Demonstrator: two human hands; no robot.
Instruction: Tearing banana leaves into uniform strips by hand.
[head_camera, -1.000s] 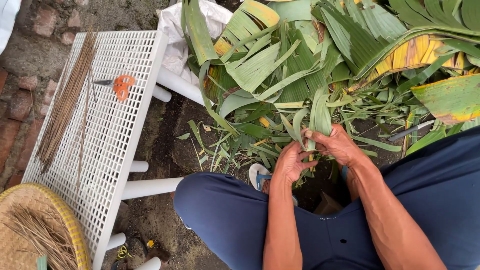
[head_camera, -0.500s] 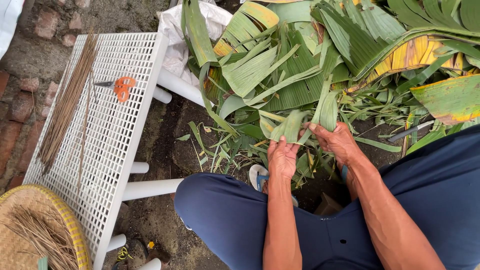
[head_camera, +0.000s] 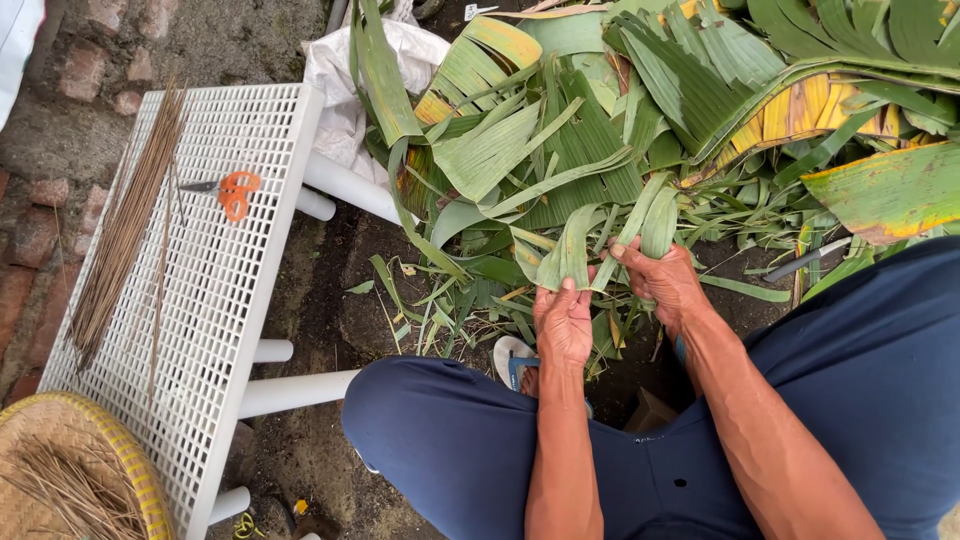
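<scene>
My left hand (head_camera: 563, 322) and right hand (head_camera: 665, 282) each close on a green leaf strip (head_camera: 572, 247) above my knees, before a leaf pile (head_camera: 640, 120). Orange scissors (head_camera: 232, 190) and thin sticks (head_camera: 125, 230) lie well apart on a white table (head_camera: 250, 270); nothing blocks my hands.

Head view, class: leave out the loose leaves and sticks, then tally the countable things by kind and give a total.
Hands: 2, left hand and right hand, both holding green leaf strips
Scissors: 1
White rack: 1
Woven basket: 1
Total: 5
</scene>
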